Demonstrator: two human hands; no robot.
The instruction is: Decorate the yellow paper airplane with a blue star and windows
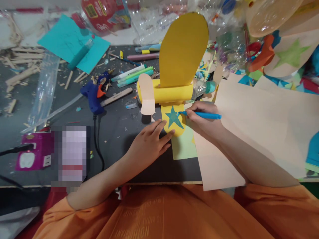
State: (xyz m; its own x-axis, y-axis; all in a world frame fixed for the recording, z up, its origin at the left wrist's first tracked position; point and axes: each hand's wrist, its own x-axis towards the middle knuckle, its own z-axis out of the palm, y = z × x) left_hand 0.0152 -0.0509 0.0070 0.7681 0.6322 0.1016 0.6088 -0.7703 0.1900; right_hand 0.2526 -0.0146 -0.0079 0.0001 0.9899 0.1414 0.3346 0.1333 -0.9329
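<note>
A blue marker (208, 115) is held in my right hand (205, 118), its tip at the right side of a blue-green star (174, 117). That star lies on the lower yellow paper flap (165, 109) of a bottle model. My left hand (152, 137) rests with fingers spread, fingertips on the flap's lower left edge. Above, the bottle wrapped in yellow paper (174, 94) lies sideways, with a large yellow wing (184, 49) rising from it and a pale pink piece (147, 94) at its left end. Light green paper (184, 146) lies partly under the flap.
Large pale paper sheets (261, 122) cover the right side. A blue glue gun (93, 96) with its cord, markers (132, 74) and wood sticks (25, 71) lie left. Plastic bottles (107, 15) line the back. A purple power strip (32, 152) sits at the lower left.
</note>
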